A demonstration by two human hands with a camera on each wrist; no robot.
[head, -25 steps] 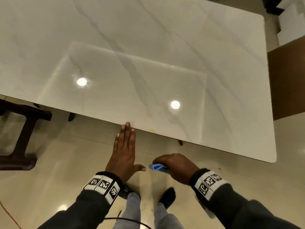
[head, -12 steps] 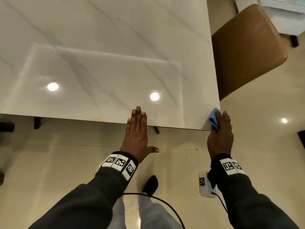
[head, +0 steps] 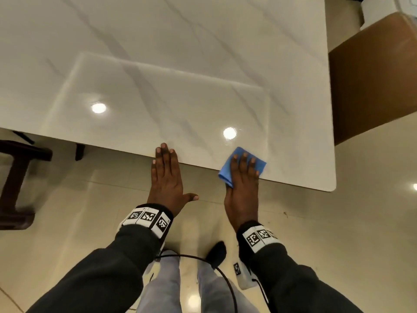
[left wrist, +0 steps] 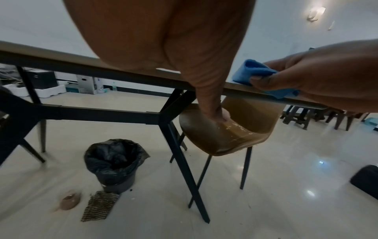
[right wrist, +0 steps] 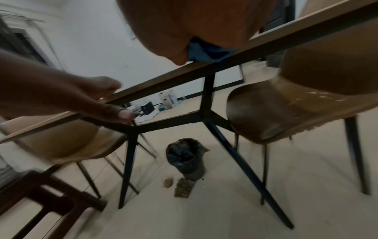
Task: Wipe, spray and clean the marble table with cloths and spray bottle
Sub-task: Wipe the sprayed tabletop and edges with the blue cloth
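While left hand [head: 167,177] braces flat-fingered on desk [head: 180,64] edge, right hand [head: 242,186] fingers and thumb pinch blue cloth [head: 261,165] over it, likely wiping.

Left grip [head: 168,184] lies flat, fingers straight, thumb splayed; right grip [head: 242,188] flat, thumb pinching beneath

Sleeves [head: 101,274]: 2, long, dark charcoal.
Left wristband [head: 146,216], right wristband [head: 259,237]: black cuffs carrying white panels printed with black square codes.
Box [head: 244,281]: 1, white, coded, hanging under right wrist.
Cable [head: 180,256]: black, thin, looped.
Trousers [head: 162,290]: light grey.
Foot [head: 216,250]: black.
Left hand [head: 167,184], right hand [head: 242,195]: bare, short nails.
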